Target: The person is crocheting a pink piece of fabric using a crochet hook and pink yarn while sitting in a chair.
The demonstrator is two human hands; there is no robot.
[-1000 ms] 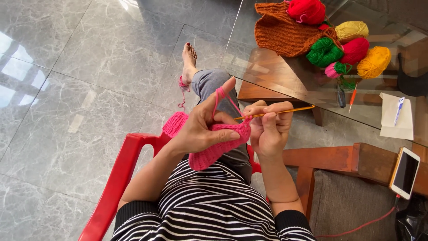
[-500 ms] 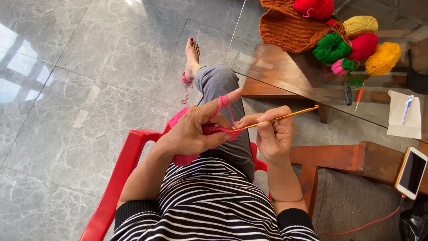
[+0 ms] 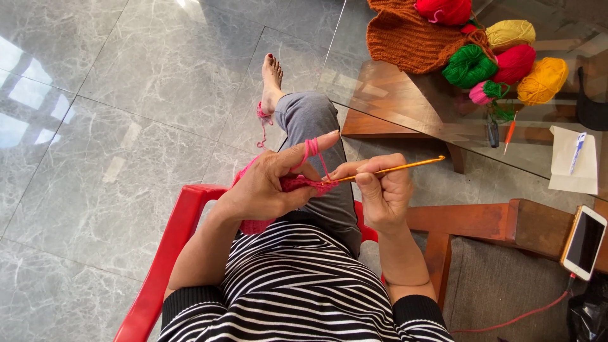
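Crocheting pink work over my lap, seated in a red chair (image 3: 174, 244).

At two o'clock from my hands a glass table (image 3: 405, 95) carries yarn balls (image 3: 514, 63) in green, pink, yellow and red, plus an orange knitted piece (image 3: 408, 39); a phone (image 3: 584, 242) lies on a wooden ledge at four o'clock; nothing blocks my hands. The pink crochet piece (image 3: 291, 185) sits between both hands, just at three o'clock of my left palm. My left hand (image 3: 269, 187) pinches it, forefinger stretched out with pink yarn (image 3: 311, 149) looped over it. My right hand (image 3: 383, 193) is curled closed around the orange crochet hook (image 3: 389, 170), its tip touching the piece.
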